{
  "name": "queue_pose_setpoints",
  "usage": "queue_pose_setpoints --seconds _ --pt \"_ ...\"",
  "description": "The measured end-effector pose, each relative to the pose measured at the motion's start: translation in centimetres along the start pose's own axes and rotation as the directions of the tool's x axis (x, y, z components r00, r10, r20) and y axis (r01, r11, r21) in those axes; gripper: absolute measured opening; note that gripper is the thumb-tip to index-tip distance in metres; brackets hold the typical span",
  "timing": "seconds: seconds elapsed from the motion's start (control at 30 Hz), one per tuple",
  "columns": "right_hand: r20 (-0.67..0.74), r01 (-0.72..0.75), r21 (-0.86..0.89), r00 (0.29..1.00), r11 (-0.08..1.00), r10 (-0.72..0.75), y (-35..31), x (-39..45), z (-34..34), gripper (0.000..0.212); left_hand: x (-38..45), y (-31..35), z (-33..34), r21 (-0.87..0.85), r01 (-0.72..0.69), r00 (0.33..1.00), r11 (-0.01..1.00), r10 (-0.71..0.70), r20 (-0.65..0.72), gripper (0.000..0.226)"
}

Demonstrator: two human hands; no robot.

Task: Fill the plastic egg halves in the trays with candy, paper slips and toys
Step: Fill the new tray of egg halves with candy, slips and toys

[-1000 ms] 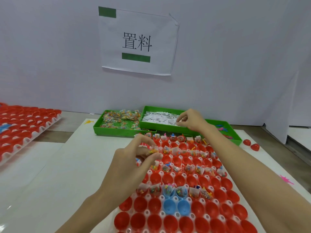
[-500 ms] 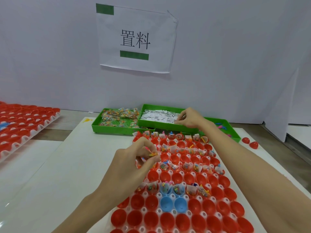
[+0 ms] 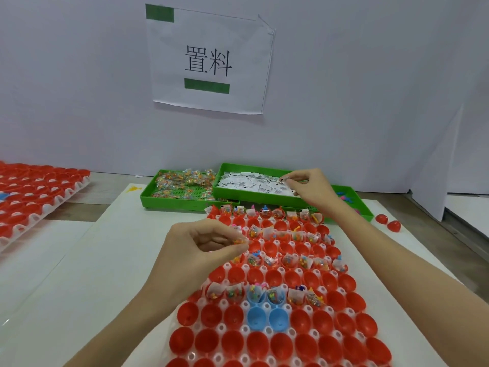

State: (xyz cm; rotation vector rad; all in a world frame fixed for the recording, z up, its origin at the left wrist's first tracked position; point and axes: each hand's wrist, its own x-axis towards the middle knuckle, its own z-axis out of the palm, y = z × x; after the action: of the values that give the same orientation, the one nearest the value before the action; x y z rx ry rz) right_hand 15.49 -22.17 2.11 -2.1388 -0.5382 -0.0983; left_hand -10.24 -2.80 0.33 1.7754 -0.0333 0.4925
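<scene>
A white egg tray (image 3: 268, 331) in front of me holds red egg halves (image 3: 206, 343) and a few blue ones (image 3: 256, 317). Some rows carry candy packets and paper slips, others are bare. My left hand (image 3: 195, 250) hovers over the tray's left side and pinches a small candy packet (image 3: 239, 241) between thumb and fingertips. My right hand (image 3: 309, 188) reaches into the green bin of white paper slips (image 3: 254, 182) and pinches at slips there.
A green bin of candy packets (image 3: 182, 185) stands left of the slip bin; a third green bin (image 3: 354, 201) with small toys lies behind my right arm. A second tray of red halves (image 3: 34, 192) sits far left. Two loose red halves (image 3: 387, 221) lie at right.
The right hand has stayed at the slip bin, fingers working among the slips. The left hand has held its packet over the tray's left side with little movement.
</scene>
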Motion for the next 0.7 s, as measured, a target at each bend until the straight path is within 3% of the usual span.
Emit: queue_pose_setpoints --seconds 0.07,0.23,0.4,0.53,0.7 --pt "0.012 0.016 0.071 1.0 0.997 -0.017 -1.0 -1.2 -0.3 0.016 0.0 0.2 -0.1 -0.098 0.068 0.998 0.993 -0.065 0.027 0.017" --pt "0.091 0.057 0.212 0.993 0.976 -0.078 -4.2 -6.6 -1.1 0.011 0.0 0.3 0.1 -0.143 0.111 0.993 0.984 -0.103 0.06 0.021" --pt "0.192 0.128 0.258 0.965 0.958 -0.18 -5.7 -14.0 0.0 0.008 -0.6 0.3 0.9 -0.01 -0.075 0.997 0.997 0.075 0.032 0.017" --pt "0.186 0.151 0.283 0.96 0.947 -0.209 -5.4 -17.9 0.7 0.021 -1.1 0.5 1.6 0.147 -0.249 0.968 0.957 0.24 0.08 0.015" --pt "0.166 0.185 0.256 0.959 0.949 -0.232 -4.9 -18.8 0.7 0.02 -1.4 0.3 2.2 0.111 -0.239 0.968 0.965 0.227 0.112 0.015"
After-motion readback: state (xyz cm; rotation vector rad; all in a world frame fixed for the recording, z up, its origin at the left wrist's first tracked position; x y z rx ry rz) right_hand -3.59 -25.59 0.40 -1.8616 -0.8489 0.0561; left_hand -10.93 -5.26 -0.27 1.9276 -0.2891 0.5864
